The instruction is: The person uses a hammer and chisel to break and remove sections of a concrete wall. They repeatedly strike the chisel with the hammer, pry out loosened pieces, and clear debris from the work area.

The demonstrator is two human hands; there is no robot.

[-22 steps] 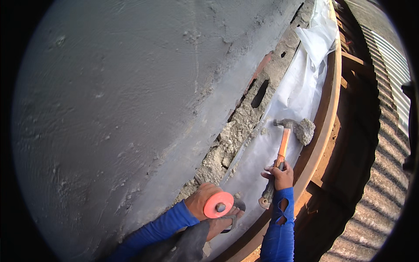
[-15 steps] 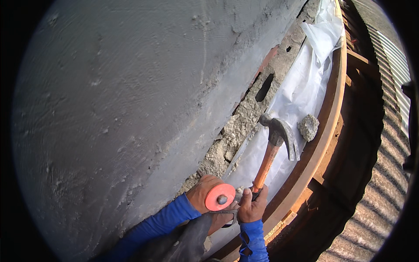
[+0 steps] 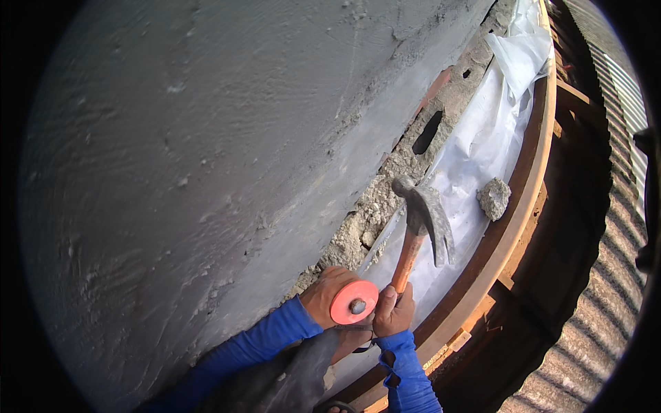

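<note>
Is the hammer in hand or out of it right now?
In hand: the right hand grips the hammer by its handle, its head beyond the fist.

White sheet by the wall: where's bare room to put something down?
The largest bare patch of the white sheet lies beyond the grey lump, between broken masonry and the wooden board. A smaller one lies nearer, between the hammer and that board. Crowded: the near end, where the left hand on the orange-disc tool sits close to the right hand.
</note>
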